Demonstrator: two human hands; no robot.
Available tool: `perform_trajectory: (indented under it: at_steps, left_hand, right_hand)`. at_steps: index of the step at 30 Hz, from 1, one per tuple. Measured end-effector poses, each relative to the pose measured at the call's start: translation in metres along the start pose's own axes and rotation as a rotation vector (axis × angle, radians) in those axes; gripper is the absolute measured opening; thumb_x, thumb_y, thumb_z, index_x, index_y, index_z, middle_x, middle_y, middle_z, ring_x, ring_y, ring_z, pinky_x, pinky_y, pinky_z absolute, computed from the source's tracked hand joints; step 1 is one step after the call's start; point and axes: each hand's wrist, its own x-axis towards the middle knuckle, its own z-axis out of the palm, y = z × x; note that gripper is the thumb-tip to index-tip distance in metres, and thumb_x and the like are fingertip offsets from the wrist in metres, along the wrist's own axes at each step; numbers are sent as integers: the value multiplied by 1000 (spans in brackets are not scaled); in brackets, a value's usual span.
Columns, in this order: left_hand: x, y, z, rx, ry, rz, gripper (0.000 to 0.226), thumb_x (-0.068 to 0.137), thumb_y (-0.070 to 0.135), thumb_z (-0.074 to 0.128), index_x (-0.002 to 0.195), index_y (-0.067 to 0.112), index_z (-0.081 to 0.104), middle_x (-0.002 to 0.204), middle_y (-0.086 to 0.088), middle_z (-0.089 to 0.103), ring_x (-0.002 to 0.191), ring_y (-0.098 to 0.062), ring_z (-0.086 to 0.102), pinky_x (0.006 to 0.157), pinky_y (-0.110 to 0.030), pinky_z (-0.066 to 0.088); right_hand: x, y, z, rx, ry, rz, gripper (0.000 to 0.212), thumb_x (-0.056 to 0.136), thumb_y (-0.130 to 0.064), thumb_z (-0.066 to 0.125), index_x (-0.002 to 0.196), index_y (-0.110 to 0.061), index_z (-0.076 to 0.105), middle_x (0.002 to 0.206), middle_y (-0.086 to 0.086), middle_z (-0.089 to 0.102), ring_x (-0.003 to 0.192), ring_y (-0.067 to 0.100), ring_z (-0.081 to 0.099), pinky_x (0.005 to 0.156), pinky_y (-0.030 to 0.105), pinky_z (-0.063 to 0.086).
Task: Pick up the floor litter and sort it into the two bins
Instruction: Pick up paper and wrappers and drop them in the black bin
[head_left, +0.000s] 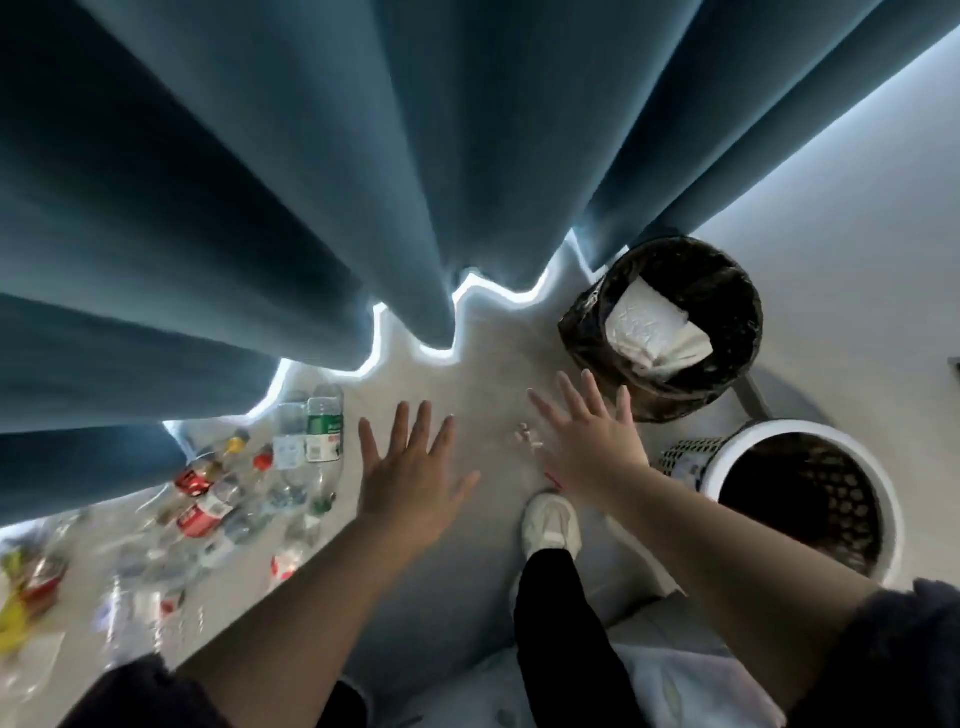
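My left hand (410, 467) and my right hand (592, 436) are stretched out over the floor, fingers spread, holding nothing. To the left lies a heap of litter: a clear bottle with a green label (324, 431), several more plastic bottles (244, 488) with red labels and coloured caps, and blurred wrappers (21, 587) at the far left. A few small pale scraps (527, 436) lie just left of my right hand. A dark bin (587, 317) with white paper (654, 332) inside stands beyond my right hand. A white-rimmed mesh bin (883, 499) stands nearer, at the right.
Blue curtains (311, 182) hang to the floor across the back, with light along their hem. A pale wall (857, 260) runs behind the bins at the right. My white shoe (550, 525) and dark trouser leg stand on the grey floor between my arms.
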Motion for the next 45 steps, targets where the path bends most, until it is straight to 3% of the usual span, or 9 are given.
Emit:
perform_trajectory:
  at_steps: [7, 14, 22, 31, 37, 41, 45]
  left_hand:
    - [-148, -176, 48, -87, 36, -285, 74, 91, 69, 14, 152, 29, 1, 161, -2, -8, 147, -26, -10, 116, -57, -3]
    - [-303, -339, 104, -164, 34, -467, 74, 92, 67, 19, 153, 27, 4, 161, -3, -1, 148, -27, -2, 115, -57, 4]
    - [-402, -437, 163, -330, -4, -695, 74, 92, 65, 25, 152, 27, 4, 161, -3, -2, 148, -26, -2, 116, -57, 8]
    - [-432, -505, 253, -493, -44, -839, 74, 93, 62, 28, 152, 25, 5, 161, -3, -3, 148, -25, -4, 115, -56, 6]
    - [-437, -594, 343, -543, -98, -849, 78, 92, 63, 30, 152, 23, 3, 161, -5, 0, 148, -28, 1, 114, -56, 13]
    - [-418, -664, 407, -599, -110, -892, 84, 88, 69, 32, 151, 20, 5, 160, -5, 6, 146, -29, 9, 113, -54, 19]
    - [-380, -716, 472, -667, -70, -953, 92, 83, 70, 43, 150, 19, 6, 159, -7, 9, 144, -30, 15, 110, -50, 27]
  right_hand:
    - [-26, -199, -14, -126, -18, -233, 73, 96, -58, 33, 151, -38, -9, 162, 5, -13, 148, 33, -13, 114, 60, -3]
    - [-77, -383, -15, -264, -69, -333, 74, 96, -58, 35, 152, -37, -8, 162, 4, -11, 148, 32, -8, 116, 59, 5]
    - [-100, -532, -18, -296, -102, -535, 73, 96, -56, 37, 152, -39, -6, 163, 3, -9, 149, 31, -6, 117, 54, 2]
    - [-74, -657, 15, -452, -165, -650, 74, 96, -56, 38, 152, -38, -7, 163, 4, -9, 149, 32, -6, 118, 55, 4]
    - [-52, -761, 79, -481, -186, -654, 78, 93, -57, 44, 153, -36, 0, 162, 5, 5, 147, 33, 12, 114, 49, 23]
    - [-11, -838, 141, -386, -267, -546, 77, 93, -54, 47, 153, -37, 1, 162, 6, 9, 145, 33, 22, 109, 46, 36]
    - [43, -903, 205, -238, -273, -479, 82, 89, -52, 55, 152, -39, 5, 160, 8, 15, 144, 32, 22, 111, 46, 32]
